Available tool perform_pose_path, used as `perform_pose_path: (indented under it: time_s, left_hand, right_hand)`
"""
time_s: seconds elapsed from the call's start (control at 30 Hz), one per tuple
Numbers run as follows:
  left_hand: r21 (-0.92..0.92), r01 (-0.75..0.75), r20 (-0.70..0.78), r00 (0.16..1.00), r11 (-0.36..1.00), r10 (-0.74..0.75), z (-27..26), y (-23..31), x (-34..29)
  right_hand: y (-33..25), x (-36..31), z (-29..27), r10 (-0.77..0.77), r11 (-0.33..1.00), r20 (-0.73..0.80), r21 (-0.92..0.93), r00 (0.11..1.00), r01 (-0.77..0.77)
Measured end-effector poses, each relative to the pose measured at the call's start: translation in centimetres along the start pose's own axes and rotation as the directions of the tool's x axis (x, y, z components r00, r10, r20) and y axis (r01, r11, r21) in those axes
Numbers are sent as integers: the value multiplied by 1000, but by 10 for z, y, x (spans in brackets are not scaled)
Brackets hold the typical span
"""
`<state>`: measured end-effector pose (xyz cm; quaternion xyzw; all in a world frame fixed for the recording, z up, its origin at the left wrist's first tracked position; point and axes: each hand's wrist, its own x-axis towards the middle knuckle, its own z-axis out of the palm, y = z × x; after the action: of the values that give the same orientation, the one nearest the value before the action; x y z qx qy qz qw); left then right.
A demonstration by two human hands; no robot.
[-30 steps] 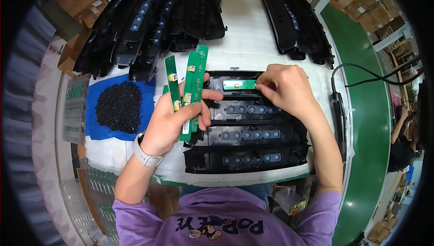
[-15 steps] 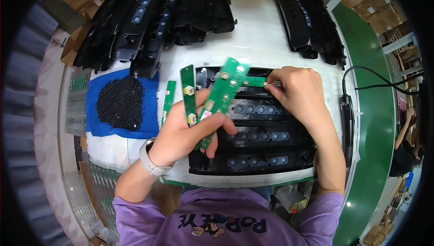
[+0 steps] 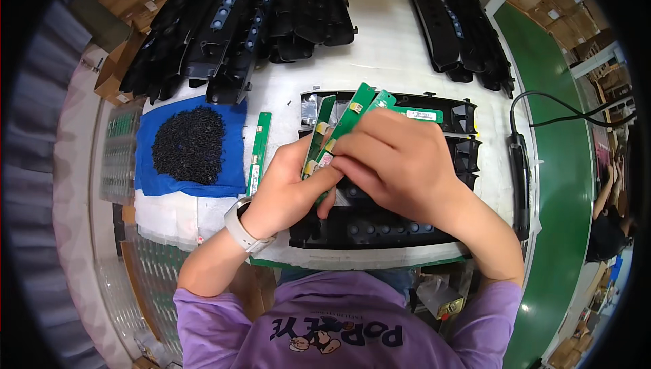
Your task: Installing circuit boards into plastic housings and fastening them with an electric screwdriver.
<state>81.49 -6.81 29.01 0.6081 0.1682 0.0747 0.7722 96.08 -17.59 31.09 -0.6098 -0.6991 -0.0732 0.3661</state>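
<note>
My left hand (image 3: 288, 182) is closed around several narrow green circuit boards (image 3: 354, 109), which fan upward from its fingers. My right hand (image 3: 400, 166) reaches across to them, its thumb and fingertips closed at one board near my left thumb; the exact pinch is partly hidden. Beneath both hands lie black plastic housings (image 3: 319, 237) with rows of round bluish buttons. In the farthest housing sits a green board (image 3: 424, 115) with a white label, partly covered by my right hand. Another loose circuit board (image 3: 260, 152) rests on the white table left of the housings.
A heap of small black screws (image 3: 188, 144) lies on a blue cloth (image 3: 234, 182) to the left. More black housings are stacked at the far left (image 3: 224, 37) and far right (image 3: 451, 37). A black corded tool (image 3: 519, 179) lies along the right edge.
My right hand has left the board in the farthest housing and come left to the boards in my left hand. My left hand and its boards have shifted slightly right.
</note>
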Motion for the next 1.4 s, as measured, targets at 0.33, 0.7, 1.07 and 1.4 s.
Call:
perform_pose_path:
  time_s: [0.33,0.7,1.07,1.4]
  left_hand:
    - [51,-256,-288,922,965,260,9,3,-7]
    - [164,-346,-231,897,924,377,7,-2,-4]
    - [-108,-238,-260,944,965,203,-5,3,5]
    - [-119,-204,-293,942,972,161,0,-1,10]
  right_hand:
    - [-5,33,19,255,945,-146,245,956,-215]
    - [-15,39,16,622,294,25,919,783,-263]
    - [15,-11,-68,204,979,185,-60,961,-196]
    - [36,-38,-37,246,930,419,-356,874,-91]
